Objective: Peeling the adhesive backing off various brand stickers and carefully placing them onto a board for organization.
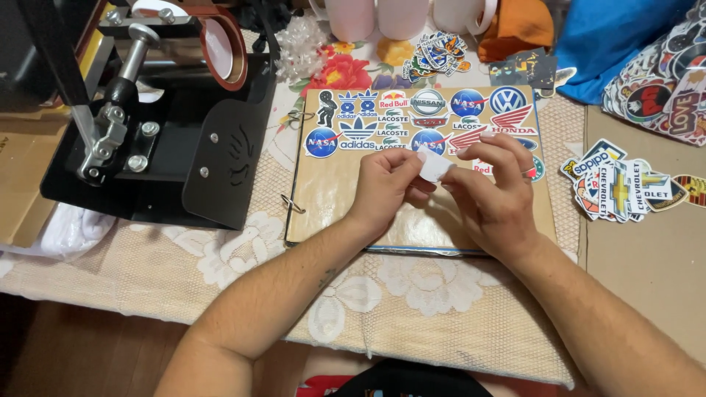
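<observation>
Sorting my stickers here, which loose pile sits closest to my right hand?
The fanned pile on the brown board beside your right hand; the other pile lies far off by the white mugs.

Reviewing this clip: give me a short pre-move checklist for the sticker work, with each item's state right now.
1. Both hands on the sticker: ok. The left hand and right hand pinch a small white sticker between them.
2. Backing peeled off: cannot tell; fingers cover the edges.
3. Bare space on the board: ok. The rows of stickers fill only its top part.
4. Board lies flat on the lace tablecloth: ok.
5. Spare stickers within reach: ok. A loose pile lies to the right.
6. Black press away from the hands: ok, it stands apart on the left.
</observation>
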